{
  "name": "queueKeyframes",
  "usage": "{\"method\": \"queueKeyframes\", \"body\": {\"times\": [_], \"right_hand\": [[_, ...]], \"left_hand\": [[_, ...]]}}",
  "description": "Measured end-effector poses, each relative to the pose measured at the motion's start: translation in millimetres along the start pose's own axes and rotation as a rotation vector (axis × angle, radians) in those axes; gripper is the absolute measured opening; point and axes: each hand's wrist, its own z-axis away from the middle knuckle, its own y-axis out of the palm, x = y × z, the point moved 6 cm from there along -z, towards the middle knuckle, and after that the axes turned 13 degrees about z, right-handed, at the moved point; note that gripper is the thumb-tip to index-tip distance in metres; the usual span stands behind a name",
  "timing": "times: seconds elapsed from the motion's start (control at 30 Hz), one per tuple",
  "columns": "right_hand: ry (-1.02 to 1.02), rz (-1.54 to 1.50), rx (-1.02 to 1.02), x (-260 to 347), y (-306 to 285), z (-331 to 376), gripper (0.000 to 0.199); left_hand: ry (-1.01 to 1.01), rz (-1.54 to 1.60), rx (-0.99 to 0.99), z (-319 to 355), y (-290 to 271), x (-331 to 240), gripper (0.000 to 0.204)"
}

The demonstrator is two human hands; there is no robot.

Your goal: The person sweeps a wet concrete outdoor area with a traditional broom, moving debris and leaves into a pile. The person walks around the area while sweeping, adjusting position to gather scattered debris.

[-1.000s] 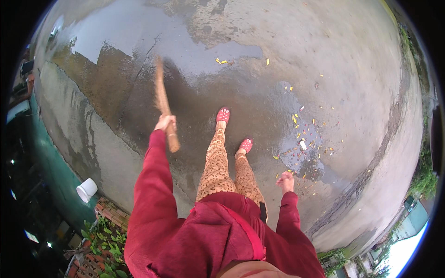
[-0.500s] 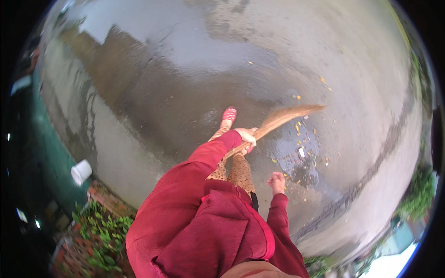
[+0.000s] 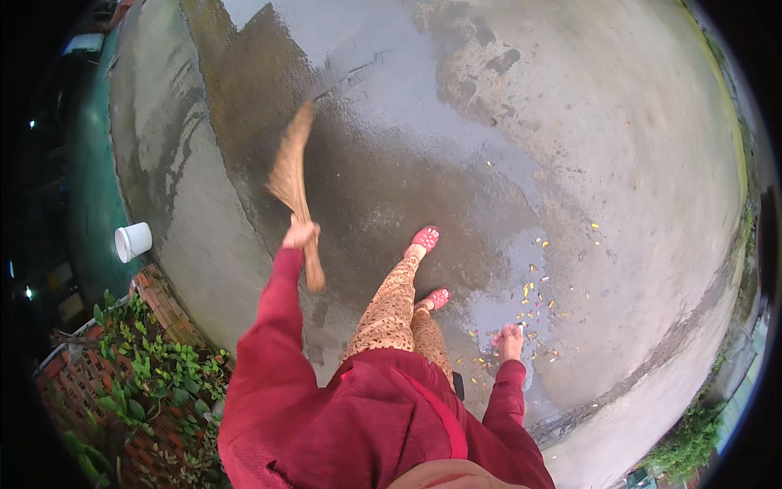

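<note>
My left hand (image 3: 300,233) is wrapped round the handle of a straw broom (image 3: 294,167), out to the left over the wet ground. The broom's bristles fan away from me, slightly smeared by motion, and its handle end points back toward me. On the right, my right hand (image 3: 508,342) hangs with loosely curled fingers and nothing visible in it. Below and around that hand lie scattered yellow leaves and bits of litter (image 3: 529,291) on the damp concrete.
My feet in red shoes (image 3: 425,238) stand on wet concrete (image 3: 358,187). At the left, a white bucket (image 3: 133,242) lies tipped near a green surface. Leafy plants (image 3: 151,371) and brickwork (image 3: 167,306) border the lower left. A puddle (image 3: 391,77) spreads ahead.
My left hand has swung the broom from the right, across in front of me, to the left. The right hand stays at the right, a little lower in view.
</note>
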Motion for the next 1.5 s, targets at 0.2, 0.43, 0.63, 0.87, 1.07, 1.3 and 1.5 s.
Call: {"method": "queueKeyframes", "body": {"times": [0.2, 0.43, 0.63, 0.87, 1.07, 1.3, 1.5], "right_hand": [[-0.089, 0.178, 0.116, 75.8, 82.3, 30.8, 0.011], [0.083, 0.239, 0.081, 7.1, 73.1, 55.5, 0.010], [0.205, 0.187, -0.048, -35.2, 15.8, 78.5, 0.011], [0.083, -0.036, -0.119, -35.6, -26.8, 49.2, 0.009], [0.065, -0.233, -0.063, -48.4, -33.8, 39.6, 0.010], [0.250, -0.419, -0.233, -196.1, -54.8, 75.1, 0.009], [0.530, -0.623, -0.370, -289.5, -69.8, 124.3, 0.009]], "left_hand": [[-0.056, -0.148, 0.110, -54.2, 120.6, -4.1, 0.076], [0.205, -0.833, 0.619, 57.2, 298.7, -17.1, 0.091], [0.372, -0.878, 1.075, 97.9, 352.4, -23.6, 0.091], [0.219, -0.563, 0.938, 170.8, 264.7, -109.6, 0.078], [0.163, -0.142, 0.625, 91.2, 313.1, -170.8, 0.043], [-0.013, -0.297, 0.717, 102.9, 472.1, -2.4, 0.041], [0.337, -1.315, 0.952, 301.8, 529.0, 210.2, 0.103]]}}
